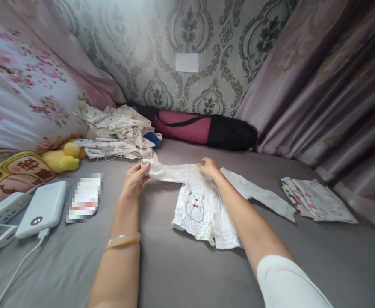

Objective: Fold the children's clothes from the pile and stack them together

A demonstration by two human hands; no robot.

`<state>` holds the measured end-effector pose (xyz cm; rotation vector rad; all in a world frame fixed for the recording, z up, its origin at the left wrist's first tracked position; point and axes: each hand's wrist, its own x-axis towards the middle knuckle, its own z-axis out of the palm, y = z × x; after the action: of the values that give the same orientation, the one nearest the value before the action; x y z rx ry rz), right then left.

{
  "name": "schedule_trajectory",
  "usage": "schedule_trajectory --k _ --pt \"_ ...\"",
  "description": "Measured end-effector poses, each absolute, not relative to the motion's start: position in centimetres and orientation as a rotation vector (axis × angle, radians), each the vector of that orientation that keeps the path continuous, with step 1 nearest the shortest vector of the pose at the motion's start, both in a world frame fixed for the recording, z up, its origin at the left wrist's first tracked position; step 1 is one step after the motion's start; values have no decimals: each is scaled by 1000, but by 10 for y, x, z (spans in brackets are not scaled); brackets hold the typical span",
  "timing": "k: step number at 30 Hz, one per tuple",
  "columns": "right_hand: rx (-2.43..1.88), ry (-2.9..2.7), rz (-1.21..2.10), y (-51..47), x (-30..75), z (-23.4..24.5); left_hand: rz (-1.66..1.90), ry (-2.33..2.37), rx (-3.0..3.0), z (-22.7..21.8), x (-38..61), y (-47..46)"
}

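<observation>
White fabric stretches between two bare hands: the left hand (132,179), thumb against fingers, grasps the cuff of a small long-sleeved shirt (181,209), while the right hand (209,167) rests with curled fingers at its top edge near the neck; whether that second grip pinches the cloth cannot be told. The shirt lies on a grey sheet (161,273), hem toward the wearer, creased, a bear with a red bow printed on its front and pale lettering along the bottom. The right forearm covers part of it. The far sleeve slants out to the right, its end short of a folded stack of clothes (322,201). A rumpled heap of clothes (119,128) sits just beyond the left hand, with a maroon-and-black bag (187,128) along the wall. A white power bank (44,207) and a blurred packet (84,196) flank the left side; bare grey sheet runs between the packet and the left forearm, and below the shirt's hem.
</observation>
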<state>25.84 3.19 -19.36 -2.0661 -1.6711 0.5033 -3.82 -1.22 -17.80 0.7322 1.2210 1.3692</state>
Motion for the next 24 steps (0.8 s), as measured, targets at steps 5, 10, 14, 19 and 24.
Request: schedule_trajectory --k 5,10,14,19,24 --pt "-1978 -1486 580 50 258 -213 1464 1420 811 -183 -42 -4" --pt "-1974 -1358 519 51 261 -222 1507 1519 731 -185 -40 -4" --pt "-1979 -1312 482 44 255 -216 1533 1402 546 -185 -35 -3" --pt "-2053 -1381 376 31 243 -208 1575 1328 460 -185 -29 2" --pt "-2125 -1572 178 25 231 -211 1545 1343 476 -188 -26 5"
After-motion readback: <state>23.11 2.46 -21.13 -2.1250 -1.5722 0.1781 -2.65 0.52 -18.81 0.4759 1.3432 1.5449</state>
